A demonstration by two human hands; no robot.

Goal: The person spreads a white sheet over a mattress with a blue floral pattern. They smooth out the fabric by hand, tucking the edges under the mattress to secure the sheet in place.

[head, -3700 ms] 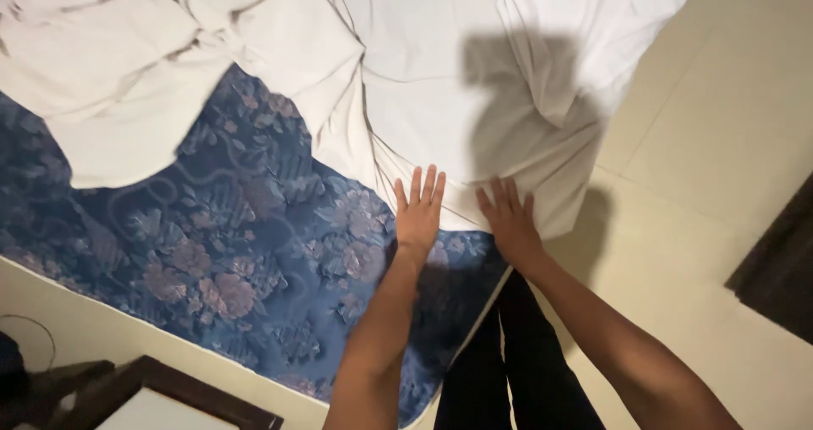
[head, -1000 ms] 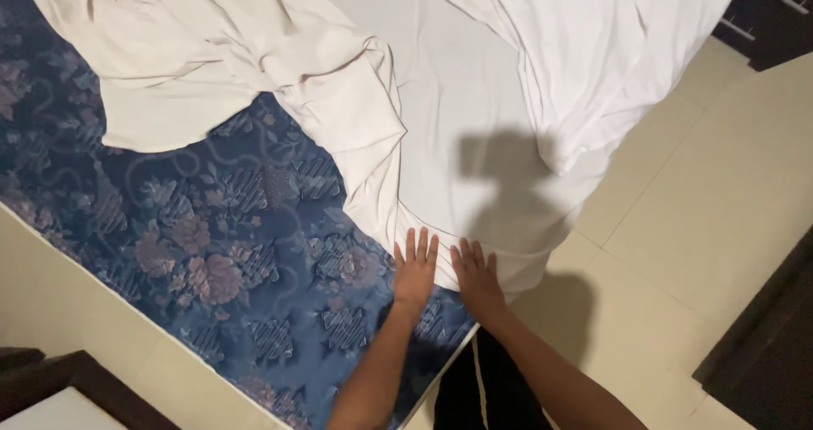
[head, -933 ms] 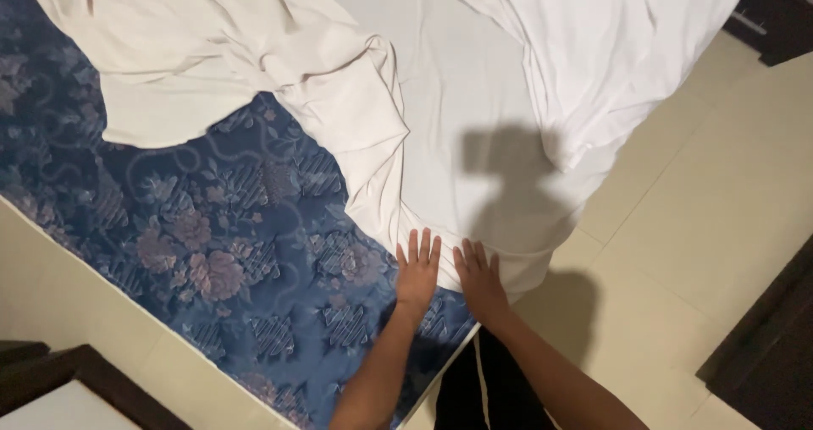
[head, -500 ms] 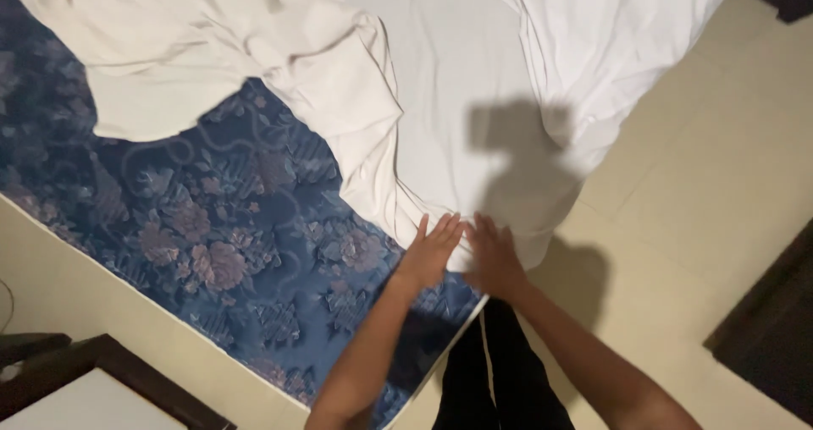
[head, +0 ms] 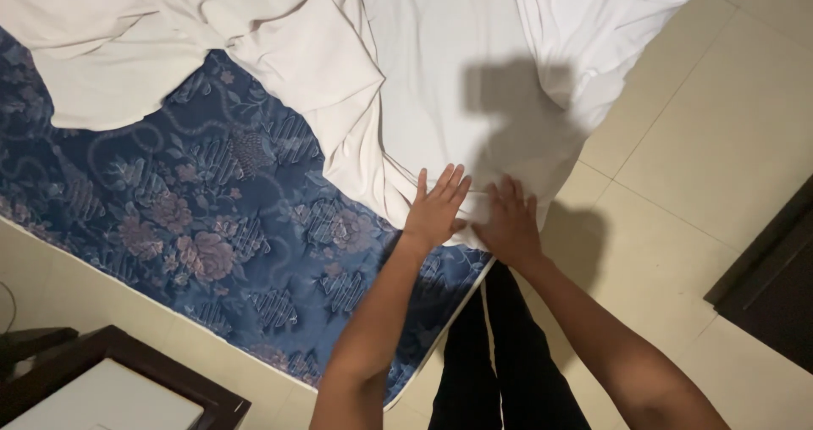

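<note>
A blue floral mattress lies below me, half covered by a white sheet that is bunched and folded toward the upper left. My left hand rests flat with fingers spread on the sheet's lower edge, at the mattress corner. My right hand presses palm down right beside it on the same edge. The two hands almost touch. Neither hand grips the cloth as far as I can see. My shadow falls on the sheet above the hands.
Pale floor tiles run along the right and lower left of the mattress. A dark wooden table with a white top stands at the lower left. Dark furniture sits at the right edge. My black trousers show below.
My hands have moved closer together and a little further onto the sheet's edge. The view has shifted, so the mattress corner sits more toward the middle.
</note>
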